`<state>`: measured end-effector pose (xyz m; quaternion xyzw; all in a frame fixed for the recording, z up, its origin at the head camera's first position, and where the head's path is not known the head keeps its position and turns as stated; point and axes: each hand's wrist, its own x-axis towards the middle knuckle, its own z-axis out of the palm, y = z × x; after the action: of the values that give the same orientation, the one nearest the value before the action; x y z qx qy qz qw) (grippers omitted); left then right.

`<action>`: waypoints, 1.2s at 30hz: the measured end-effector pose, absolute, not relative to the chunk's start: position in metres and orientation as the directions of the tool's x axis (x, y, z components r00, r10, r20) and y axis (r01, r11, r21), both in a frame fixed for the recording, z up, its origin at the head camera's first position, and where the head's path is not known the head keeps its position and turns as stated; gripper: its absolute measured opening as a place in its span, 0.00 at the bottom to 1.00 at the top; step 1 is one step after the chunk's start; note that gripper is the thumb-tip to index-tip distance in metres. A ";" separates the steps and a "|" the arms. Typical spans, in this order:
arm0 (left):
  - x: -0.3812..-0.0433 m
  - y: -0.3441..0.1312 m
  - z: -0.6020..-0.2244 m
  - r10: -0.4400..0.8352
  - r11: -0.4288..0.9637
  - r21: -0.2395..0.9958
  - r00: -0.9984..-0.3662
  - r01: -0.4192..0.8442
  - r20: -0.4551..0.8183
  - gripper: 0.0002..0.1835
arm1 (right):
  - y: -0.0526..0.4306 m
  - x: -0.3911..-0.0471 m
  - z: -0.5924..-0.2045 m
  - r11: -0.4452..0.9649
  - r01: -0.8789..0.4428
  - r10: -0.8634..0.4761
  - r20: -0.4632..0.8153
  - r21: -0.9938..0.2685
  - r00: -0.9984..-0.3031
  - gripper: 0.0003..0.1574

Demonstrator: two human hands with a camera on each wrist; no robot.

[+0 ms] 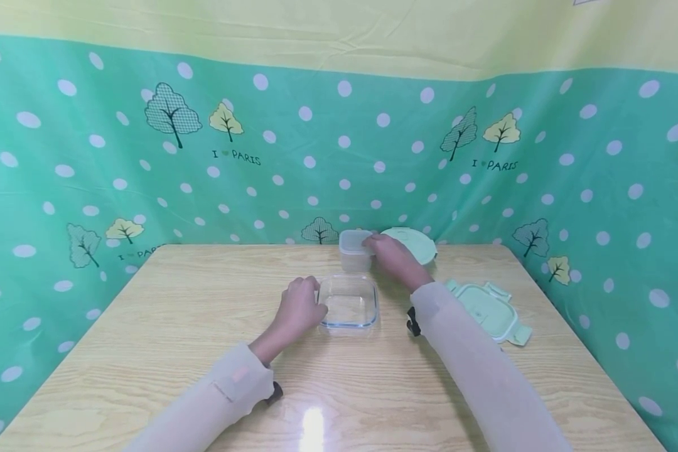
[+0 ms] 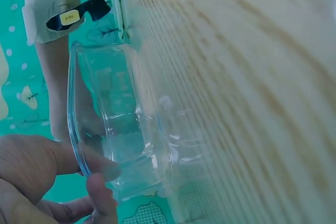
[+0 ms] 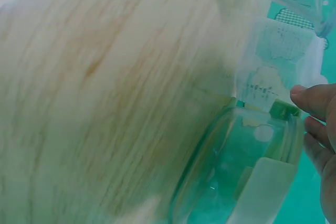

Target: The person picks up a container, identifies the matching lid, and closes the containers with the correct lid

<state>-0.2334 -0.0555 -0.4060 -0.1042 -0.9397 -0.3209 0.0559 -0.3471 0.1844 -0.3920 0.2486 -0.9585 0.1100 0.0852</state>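
Observation:
My left hand (image 1: 299,307) pinches the left rim of a clear, square glass food container (image 2: 113,114) that stands on the table with no lid on it. In the left wrist view the thumb and a finger lie on either side of its rim. Behind it, a small translucent plastic box (image 1: 356,258) with a pale lid stands near the back edge. My right hand (image 1: 394,254) is at the right corner of that lid, thumb tip (image 3: 297,92) right at the edge and fingers loosely bent. Beside it is a glass container with a light green lid (image 1: 411,243), partly behind the hand.
At the right lies a light green rectangular clip lid (image 1: 488,309), partly under the right forearm in the head view. A green dotted curtain (image 1: 271,150) hangs along the back and sides of the wooden table (image 1: 181,314).

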 end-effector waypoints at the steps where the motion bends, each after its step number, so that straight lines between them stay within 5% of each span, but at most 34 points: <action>1: -0.233 -0.056 -0.406 0.162 0.770 0.594 -0.972 0.232 0.170 0.24 | 0.185 -0.346 -0.391 0.854 -0.493 -0.455 0.220 -0.168 -0.863 0.24; 19: -0.246 -0.072 -0.409 0.149 0.638 0.754 -0.986 0.157 0.079 0.20 | 0.216 -0.318 -0.364 0.847 -0.512 -0.463 0.278 -0.139 -0.841 0.21; 36: -0.268 -0.084 -0.418 0.216 0.196 0.954 -0.940 -0.225 -0.265 0.17 | 0.289 -0.282 -0.362 0.879 -0.461 -0.417 0.273 -0.124 -0.867 0.22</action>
<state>-0.2676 -0.0836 -0.4182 0.0030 -0.7536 -0.6339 -0.1736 -0.2819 0.2893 -0.3619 0.2281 -0.9618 0.0927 0.1197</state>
